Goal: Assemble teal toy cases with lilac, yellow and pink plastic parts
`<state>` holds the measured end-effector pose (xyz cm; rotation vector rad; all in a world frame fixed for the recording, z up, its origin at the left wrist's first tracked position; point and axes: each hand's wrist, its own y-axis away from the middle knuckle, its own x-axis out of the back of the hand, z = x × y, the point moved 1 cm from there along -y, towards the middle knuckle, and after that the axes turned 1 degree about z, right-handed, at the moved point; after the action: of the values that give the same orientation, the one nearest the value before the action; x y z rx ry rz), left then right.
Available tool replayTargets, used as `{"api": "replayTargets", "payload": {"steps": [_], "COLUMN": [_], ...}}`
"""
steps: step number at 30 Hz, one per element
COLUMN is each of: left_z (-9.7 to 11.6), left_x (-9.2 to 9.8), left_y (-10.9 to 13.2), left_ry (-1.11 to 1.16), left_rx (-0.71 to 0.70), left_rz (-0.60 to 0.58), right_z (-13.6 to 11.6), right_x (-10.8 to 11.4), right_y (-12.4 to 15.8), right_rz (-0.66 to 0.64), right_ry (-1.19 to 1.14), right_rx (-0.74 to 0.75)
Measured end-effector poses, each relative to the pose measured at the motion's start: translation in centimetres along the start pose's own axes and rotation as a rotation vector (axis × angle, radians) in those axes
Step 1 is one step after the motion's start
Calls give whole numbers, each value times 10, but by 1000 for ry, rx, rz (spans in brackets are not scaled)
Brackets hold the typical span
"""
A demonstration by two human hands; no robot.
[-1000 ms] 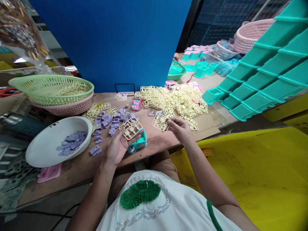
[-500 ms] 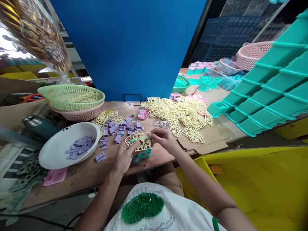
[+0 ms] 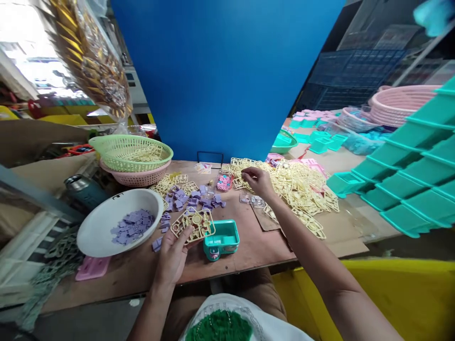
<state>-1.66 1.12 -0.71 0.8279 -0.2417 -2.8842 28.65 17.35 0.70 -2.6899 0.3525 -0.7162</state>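
Cream plastic part frames are held in my left hand, thumb on top of the held frame. Just right of it a teal box stands on the table, a small round piece at its front left corner. My right hand is raised near the left side of the cream frame pile, fingers pinched together; whatever they hold, if anything, is too small to make out. Purple pieces lie behind my left hand. A small bag of pink and blue pieces lies left of my right hand.
At the left are a white bowl of purple pieces, a green basket on a pink one, and a flask. A blue board stands behind. Stacked teal boxes rise at the right, above a yellow bin.
My right hand has left the cream frames and moved up and away towards the pile. My left hand has shifted left with the frames, uncovering the teal box. The view has shifted too.
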Motion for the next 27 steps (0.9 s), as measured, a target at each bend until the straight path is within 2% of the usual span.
{"api": "replayTargets", "payload": {"steps": [4,8,12,17,20,25,27], "left_z": [-5,-8,-6,-4,-5,-6,-4], "left_x": [8,17,20,14,8,-5,-8], "left_y": [-3,-8,-12,-14,-14,-10,-9], "left_ry": [10,-3,-17,-6,5,16,43], "left_rx": [-49,-73,-74,-94,-99,-56,-27], "left_rz": [54,73,67,36,41,-19,-41], "right_z": [-18,-22,-18,-22,-42,-84,-91], "right_x": [-24,-38,-47,-47,-45,-49,-48], "right_y": [-9,1,17,33,51,88,94], "right_rz": [-92,-170,-232,-288,-357,-613,-635], "right_ry": [10,13,17,-15,-124,-352,-408], "right_rx": [87,116,86,8,11,-14,-56]}}
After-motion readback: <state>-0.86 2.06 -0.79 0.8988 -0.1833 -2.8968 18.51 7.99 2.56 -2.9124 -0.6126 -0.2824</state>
